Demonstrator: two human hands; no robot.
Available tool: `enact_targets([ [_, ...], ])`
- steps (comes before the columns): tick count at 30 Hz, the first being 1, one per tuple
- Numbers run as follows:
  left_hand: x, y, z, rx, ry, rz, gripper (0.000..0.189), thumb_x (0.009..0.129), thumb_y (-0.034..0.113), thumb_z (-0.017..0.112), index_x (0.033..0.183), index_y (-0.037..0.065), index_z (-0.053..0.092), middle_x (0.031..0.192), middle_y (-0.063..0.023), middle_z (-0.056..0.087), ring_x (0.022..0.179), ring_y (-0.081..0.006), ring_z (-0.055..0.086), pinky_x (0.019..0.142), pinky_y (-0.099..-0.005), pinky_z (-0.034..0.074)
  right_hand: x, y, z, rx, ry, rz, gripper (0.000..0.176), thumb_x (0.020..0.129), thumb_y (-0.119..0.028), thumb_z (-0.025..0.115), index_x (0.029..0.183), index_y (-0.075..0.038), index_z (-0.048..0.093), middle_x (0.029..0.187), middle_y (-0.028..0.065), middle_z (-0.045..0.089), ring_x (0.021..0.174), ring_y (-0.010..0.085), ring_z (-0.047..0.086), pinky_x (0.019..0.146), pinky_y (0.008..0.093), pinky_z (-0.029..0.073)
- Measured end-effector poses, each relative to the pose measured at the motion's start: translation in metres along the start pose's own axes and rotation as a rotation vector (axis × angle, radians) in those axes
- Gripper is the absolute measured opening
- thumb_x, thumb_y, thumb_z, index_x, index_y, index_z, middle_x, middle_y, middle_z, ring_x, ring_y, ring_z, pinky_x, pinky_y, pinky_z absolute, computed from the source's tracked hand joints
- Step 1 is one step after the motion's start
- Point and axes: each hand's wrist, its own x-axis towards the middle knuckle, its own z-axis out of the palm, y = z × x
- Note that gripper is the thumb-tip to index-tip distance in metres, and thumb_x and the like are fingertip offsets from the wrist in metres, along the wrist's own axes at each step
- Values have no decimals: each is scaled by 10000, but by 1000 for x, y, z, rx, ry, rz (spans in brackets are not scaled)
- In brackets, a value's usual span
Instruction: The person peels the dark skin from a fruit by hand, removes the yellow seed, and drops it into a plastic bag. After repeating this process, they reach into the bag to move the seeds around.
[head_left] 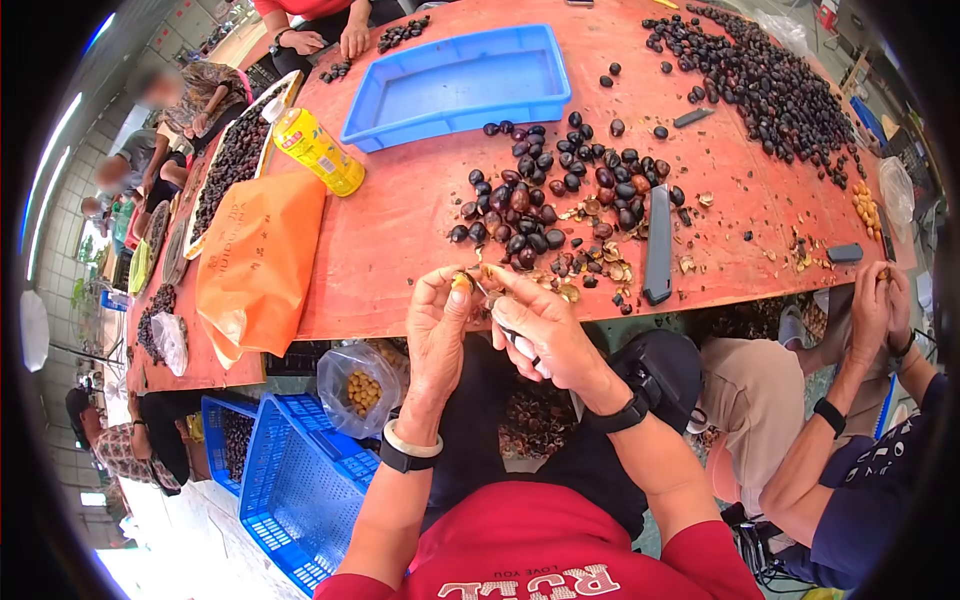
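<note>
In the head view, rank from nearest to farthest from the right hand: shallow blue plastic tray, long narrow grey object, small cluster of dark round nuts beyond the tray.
From the right hand:
1. Long narrow grey object: ahead, right.
2. Shallow blue plastic tray: ahead, slightly left.
3. Small cluster of dark round nuts: beyond the tray, left.

At the tabletop's near edge, the left hand point(437, 318) pinches a yellowish nut point(462, 281), the right hand point(548, 328) grips a white-handled tool point(530, 354), and dark nuts point(519, 199) lie beyond.
</note>
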Motion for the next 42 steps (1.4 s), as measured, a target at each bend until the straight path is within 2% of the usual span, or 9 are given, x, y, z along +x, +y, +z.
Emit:
enact_targets([
  [8, 2, -3, -5, 0, -37, -19, 274, 845, 103, 631, 1079, 30, 509, 983, -59, 582, 854, -128, 581, 689, -265, 539, 0, 0, 1, -100, -18, -1, 428, 949, -220, 437, 1348, -76, 381, 650, 13, 474, 359, 20, 363, 300, 165, 283],
  [19, 1, -1, -2, -2, -17, -29, 263, 834, 64, 635, 1063, 3, 521, 968, -75, 597, 835, -137, 598, 705, -301, 552, 1, 4, -3, -112, 17, -8, 428, 943, -195, 440, 1342, -50, 387, 642, 2, 471, 368, 17, 358, 307, 161, 282],
  [25, 0, -7, -4, 33, 11, 36, 261, 839, 59, 626, 1071, -3, 524, 966, -73, 604, 831, -134, 597, 705, -296, 549, 11, 10, -4, 2, 34, 18, 400, 940, -189, 452, 1312, -46, 426, 629, -2, 473, 366, 18, 366, 300, 168, 297],
  [27, -1, -7, -3, 63, 11, 81, 262, 842, 61, 624, 1075, -4, 524, 968, -72, 604, 832, -133, 596, 701, -289, 546, 18, 13, -5, 170, 76, 34, 382, 938, -194, 460, 1289, -43, 448, 633, 6, 481, 360, 25, 366, 297, 170, 301],
  [31, 0, 1, 10, -9, 141, 67, 269, 851, 77, 618, 1091, 0, 523, 986, -74, 600, 874, -127, 586, 745, -266, 514, 15, 6, 3, 312, 65, 73, 413, 935, -223, 466, 1308, -52, 420, 645, 17, 486, 359, 34, 356, 296, 170, 294],
  [33, 0, 3, 10, -58, 211, 83, 272, 853, 83, 618, 1094, 1, 523, 991, -74, 599, 888, -125, 582, 762, -261, 503, 13, 6, 3, 269, 50, 89, 448, 934, -230, 462, 1340, -62, 376, 655, 19, 490, 368, 35, 359, 296, 172, 289],
  [36, 1, 0, -1, -97, 131, 34, 282, 850, 97, 626, 1098, 8, 523, 988, -70, 599, 901, -119, 575, 798, -259, 486, 8, 2, 7, 53, 23, 38, 463, 942, -215, 444, 1369, -70, 339, 665, 7, 477, 365, 21, 340, 300, 168, 284],
  [39, 2, -4, -6, -72, 70, 31, 290, 845, 103, 633, 1098, 13, 524, 982, -66, 595, 878, -125, 580, 764, -260, 503, 5, 1, 8, -93, -38, 1, 444, 948, -221, 434, 1357, -63, 362, 656, -1, 468, 369, 14, 340, 304, 165, 285],
  [42, 1, -3, -6, -67, 28, 24, 294, 838, 99, 640, 1095, 16, 525, 975, -65, 588, 857, -129, 585, 716, -263, 529, 2, 0, 6, -147, -9, 0, 443, 946, -231, 441, 1349, -58, 376, 641, -7, 464, 377, 12, 352, 316, 161, 284],
])
